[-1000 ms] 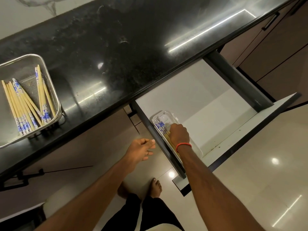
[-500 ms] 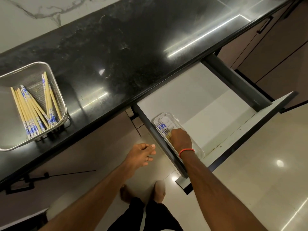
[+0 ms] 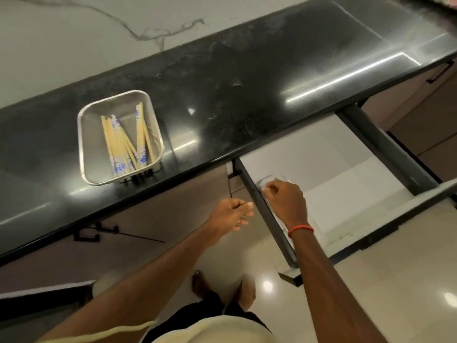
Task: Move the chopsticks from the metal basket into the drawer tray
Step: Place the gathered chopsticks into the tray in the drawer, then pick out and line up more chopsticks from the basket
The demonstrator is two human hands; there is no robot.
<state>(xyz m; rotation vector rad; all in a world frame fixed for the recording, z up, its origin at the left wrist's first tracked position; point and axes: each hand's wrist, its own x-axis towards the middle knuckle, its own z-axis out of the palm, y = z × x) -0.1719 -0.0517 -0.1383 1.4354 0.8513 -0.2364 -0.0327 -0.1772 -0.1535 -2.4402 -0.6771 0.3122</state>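
Currently the head view looks down along a black stone surface. The frame is motion-blurred.

Metal basket sits on the surface near its front edge, left of the open drawer and well apart from it. Chopsticks lie inside the basket. They are pale wood with blue-and-white patterned ends, most in a loose fan toward the near wall and a few set off along the right side. Count not readable.

Drawer is pulled out below the surface edge and has a white floor and dark side walls. Drawer tray, clear plastic, lies along the drawer's left wall. Only its rounded far end shows plainly because the right hand covers the middle. Tray contents: cannot tell.

Right hand is over the tray, knuckles up, fingers curled under. The grip is drawn in, but whether it has hold of anything I cannot tell, as the fingertips are blurred. Red band on that wrist.

Left hand hangs before the cabinet front, between basket and drawer and lower than the surface edge. Its grip is slack, fingers loosely bent, holding nothing.

Between basket and tray lie the overhanging surface edge and the drawer's left wall.

Surroundings:
- Veined white wall behind the surface.
- Black handle on the cabinet front under the basket.
- Glossy tiled floor with light spots.
- Bare feet below.
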